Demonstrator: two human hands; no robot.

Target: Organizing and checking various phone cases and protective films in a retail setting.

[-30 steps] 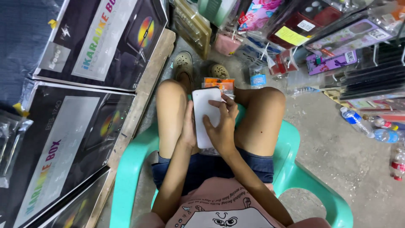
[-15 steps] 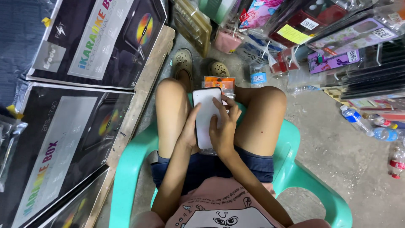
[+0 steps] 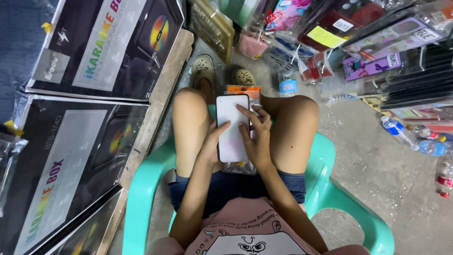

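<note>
Near the middle of the frame a white phone [image 3: 232, 127] with a dark rim lies lengthwise over the lap of a person seated in a mint-green plastic chair [image 3: 141, 189]. The left hand [image 3: 213, 144] has its grip clenched along the phone's left edge, thumb laid across the face, which seems to steady it against the thigh. The right hand [image 3: 257, 137] is not clenched on anything: its fingers are spread flat on the right side of the face, the forefinger reaching toward the upper middle, likely pressing or smoothing the surface. Just above the phone's top edge an orange packet [image 3: 245, 89] peeks out, and a clear wrapper [image 3: 238, 166] shows below the bottom edge, so the phone appears to rest on packaging rather than on bare skin. The 2 knees flank it on either side and hem the hands in, leaving open room mainly toward the top of the frame, where 2 beige clogs [image 3: 204, 71] stand on the concrete floor [image 3: 377, 160]. At the left, 2 large dark boxes [image 3: 94, 52] with rainbow lettering lean along a wooden plank [image 3: 155, 113], close beside the chair's left arm. The upper right is crowded with hanging phone cases [image 3: 373, 66] in clear packs, and plastic water bottles [image 3: 410, 137] lie at the right edge, well apart from the hands.
</note>
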